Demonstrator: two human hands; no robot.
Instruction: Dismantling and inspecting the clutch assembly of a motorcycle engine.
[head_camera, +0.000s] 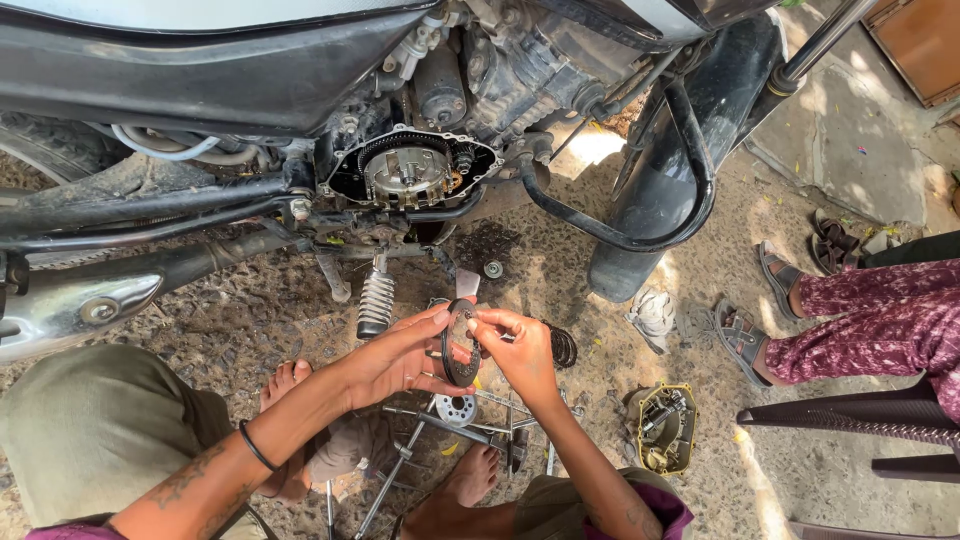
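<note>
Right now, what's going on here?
A person squats beside a motorcycle whose clutch housing is open. Both hands, left hand and right hand, hold a dark ring-shaped clutch plate upright between them. The removed engine cover and loose tools lie on the ground. Another person's sandalled feet are at the right.

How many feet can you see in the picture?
4. Two bare feet of the person working: left foot by the left forearm, right foot among the tools. Two sandalled feet of someone seated: one, one. Others may be hidden.
</note>
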